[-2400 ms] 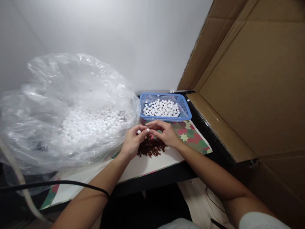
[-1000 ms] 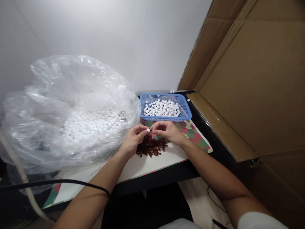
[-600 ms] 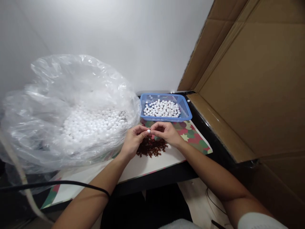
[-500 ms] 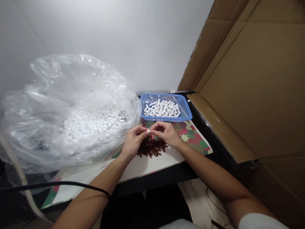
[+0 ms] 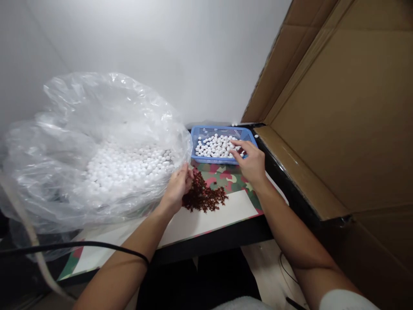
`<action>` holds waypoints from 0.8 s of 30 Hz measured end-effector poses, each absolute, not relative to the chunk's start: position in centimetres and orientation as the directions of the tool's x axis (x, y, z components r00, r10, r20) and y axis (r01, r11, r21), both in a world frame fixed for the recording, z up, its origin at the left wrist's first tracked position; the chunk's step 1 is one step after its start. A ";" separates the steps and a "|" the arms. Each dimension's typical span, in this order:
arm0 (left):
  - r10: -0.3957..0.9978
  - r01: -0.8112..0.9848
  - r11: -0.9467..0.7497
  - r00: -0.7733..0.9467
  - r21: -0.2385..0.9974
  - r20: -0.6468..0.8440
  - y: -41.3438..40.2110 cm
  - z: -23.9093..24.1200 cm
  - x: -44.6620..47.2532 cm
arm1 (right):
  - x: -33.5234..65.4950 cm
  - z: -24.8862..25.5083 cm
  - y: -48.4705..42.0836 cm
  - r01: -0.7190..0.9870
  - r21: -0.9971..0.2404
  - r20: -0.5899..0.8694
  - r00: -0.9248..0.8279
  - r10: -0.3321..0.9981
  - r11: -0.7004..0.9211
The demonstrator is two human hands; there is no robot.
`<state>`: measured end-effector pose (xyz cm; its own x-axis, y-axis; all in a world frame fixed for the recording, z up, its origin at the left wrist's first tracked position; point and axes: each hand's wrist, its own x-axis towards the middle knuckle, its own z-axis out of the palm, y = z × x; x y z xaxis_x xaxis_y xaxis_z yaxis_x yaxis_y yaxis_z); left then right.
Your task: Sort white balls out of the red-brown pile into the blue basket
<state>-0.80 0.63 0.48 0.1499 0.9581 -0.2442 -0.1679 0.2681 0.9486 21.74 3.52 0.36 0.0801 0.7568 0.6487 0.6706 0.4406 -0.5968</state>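
My right hand [image 5: 253,163] is over the right part of a blue perforated basket [image 5: 226,161]. Its thumb and index finger are apart, with small white balls [image 5: 217,146] below them in the basket. At the bag's right edge, my left hand [image 5: 177,185] has its fingers curled together. Whatever they may pinch is hidden. A heap of small dark red, star-like pieces [image 5: 204,193] lies beside that hand on patterned paper with a white strip. The large clear plastic bag [image 5: 106,99] stands open on the left, holding many white balls [image 5: 129,165].
A cardboard sheet [image 5: 338,107] stands along the right side, and a pale wall [image 5: 167,51] rises behind. A few loose balls [image 5: 234,124] lie behind the basket. One black cable [image 5: 80,244] crosses at my left forearm.
My hands were together at a white ball above the red heap. Now they are apart: the right has moved up and right over the basket, the left slightly left toward the bag.
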 end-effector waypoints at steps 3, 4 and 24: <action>0.924 -0.238 0.350 0.249 0.906 -0.291 0.4 0.5 -0.9 | 22.2 0.2 3.7 0.735 -0.482 0.673 -0.038 0.739 0.477; 0.913 -0.254 0.370 0.277 0.893 -0.299 0.3 0.5 -0.9 | 22.0 0.0 3.5 0.717 -0.473 0.633 -0.128 0.763 0.513; 0.955 -0.283 0.258 0.223 0.924 -0.198 0.6 -0.8 -0.5 | 17.6 -0.8 1.6 0.019 -0.967 0.232 -0.353 0.907 0.254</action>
